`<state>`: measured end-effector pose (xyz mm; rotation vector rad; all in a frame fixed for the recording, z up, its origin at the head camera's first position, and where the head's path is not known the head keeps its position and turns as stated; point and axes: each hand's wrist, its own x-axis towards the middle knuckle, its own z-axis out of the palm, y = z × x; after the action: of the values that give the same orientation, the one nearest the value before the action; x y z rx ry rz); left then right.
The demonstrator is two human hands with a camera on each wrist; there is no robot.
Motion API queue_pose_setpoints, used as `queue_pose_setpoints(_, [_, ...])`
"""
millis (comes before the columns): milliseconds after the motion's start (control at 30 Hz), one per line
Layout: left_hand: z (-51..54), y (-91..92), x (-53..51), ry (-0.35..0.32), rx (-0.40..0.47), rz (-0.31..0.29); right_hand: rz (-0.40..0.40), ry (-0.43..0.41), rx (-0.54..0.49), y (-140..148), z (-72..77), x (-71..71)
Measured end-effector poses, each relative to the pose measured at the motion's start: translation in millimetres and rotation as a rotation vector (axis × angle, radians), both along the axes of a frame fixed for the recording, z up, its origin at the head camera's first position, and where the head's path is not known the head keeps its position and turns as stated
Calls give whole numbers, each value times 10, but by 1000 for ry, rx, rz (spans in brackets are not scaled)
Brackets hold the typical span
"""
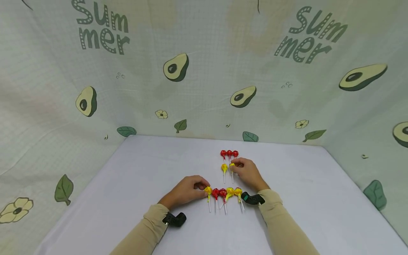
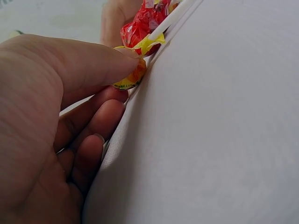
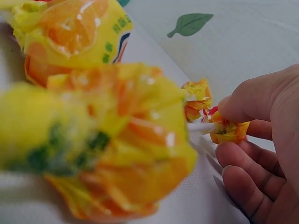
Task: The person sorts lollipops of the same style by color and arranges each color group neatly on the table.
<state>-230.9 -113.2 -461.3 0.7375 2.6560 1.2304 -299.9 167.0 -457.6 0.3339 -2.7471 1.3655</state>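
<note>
My left hand [image 1: 188, 191] pinches the head of a yellow lollipop [image 1: 208, 191] at the left end of the near row. In the left wrist view, thumb and forefinger close on its yellow wrapper [image 2: 131, 79], just above the white cloth. Farther back, my right hand [image 1: 249, 173] pinches another yellow lollipop [image 1: 232, 165], its white stick pointing toward me. The right wrist view shows that lollipop's orange-yellow head [image 3: 229, 130] between thumb and fingers. Beside it lies a yellow lollipop [image 1: 224, 168], and behind them are three red lollipops [image 1: 223, 153] in a row.
Two red lollipops [image 1: 215, 193] and two yellow lollipops [image 1: 238, 192] continue the near row, close to the right wrist's black camera [image 1: 253, 198]. White cloth [image 1: 159, 159] covers the table. A printed curtain [image 1: 204, 71] hangs behind and at the sides.
</note>
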Motion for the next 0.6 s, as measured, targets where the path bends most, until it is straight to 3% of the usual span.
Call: queue_pose_setpoints(600, [-3, 20, -55, 8, -6, 8, -4, 33, 92, -6, -21, -81])
